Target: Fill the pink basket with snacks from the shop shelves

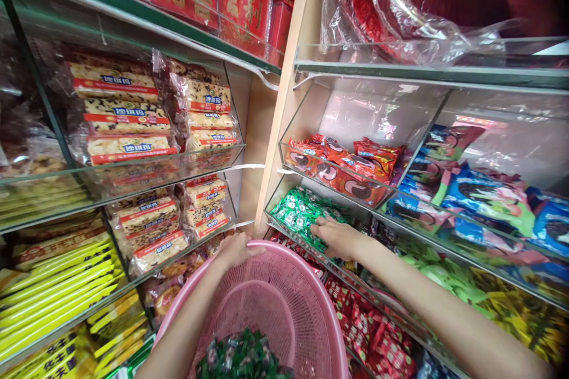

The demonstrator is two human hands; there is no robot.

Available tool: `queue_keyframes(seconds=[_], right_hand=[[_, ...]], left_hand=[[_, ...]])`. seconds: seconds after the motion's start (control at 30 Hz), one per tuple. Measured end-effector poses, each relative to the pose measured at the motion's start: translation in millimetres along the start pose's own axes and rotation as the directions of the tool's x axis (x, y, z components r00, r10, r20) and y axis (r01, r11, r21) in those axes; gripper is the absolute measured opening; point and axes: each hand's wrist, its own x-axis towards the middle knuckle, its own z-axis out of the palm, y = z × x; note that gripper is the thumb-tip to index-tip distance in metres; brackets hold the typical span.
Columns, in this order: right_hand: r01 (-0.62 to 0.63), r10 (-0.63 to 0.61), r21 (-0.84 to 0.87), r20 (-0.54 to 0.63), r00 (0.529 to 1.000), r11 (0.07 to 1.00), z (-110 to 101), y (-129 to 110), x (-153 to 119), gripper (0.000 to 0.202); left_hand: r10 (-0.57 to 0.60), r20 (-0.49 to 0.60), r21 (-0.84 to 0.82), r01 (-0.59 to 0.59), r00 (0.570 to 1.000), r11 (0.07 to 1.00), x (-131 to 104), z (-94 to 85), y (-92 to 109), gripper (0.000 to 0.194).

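My left hand (235,250) is closed over the far rim of a pink plastic mesh basket (306,275). Inside, at the bottom, lies a heap of green-wrapped candies (242,355). My right hand (338,238) reaches into a glass shelf bin and rests on a pile of similar green-wrapped candies (296,210). Its visible fingers are a little bent and apart, touching the pile. The undersides of these fingers are hidden, and no candy shows in them.
Glass dividers and a wooden upright (278,100) frame the bins. Sachima packs (128,112) fill the left shelves, with yellow packets (53,296) below. On the right are red snack packs (347,166), blue packs (489,195) and red-wrapped candies (373,320).
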Motion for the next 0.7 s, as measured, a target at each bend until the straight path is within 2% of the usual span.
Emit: queue_keyframes(seconds=[0.53, 0.7], right_hand=[[0.005, -0.005, 0.016, -0.001, 1.000, 1.000, -2.8, -1.9, -4.6, 0.039], [0.020, -0.019, 0.032, -0.050, 0.999, 0.999, 0.6, 1.4, -4.5, 0.035]], left_hand=[[-0.002, 0.007, -0.005, 0.002, 1.000, 1.000, -0.1, -0.3, 0.9, 0.065], [-0.003, 0.006, -0.003, 0.003, 1.000, 1.000, 0.4, 1.4, 0.8, 0.065]])
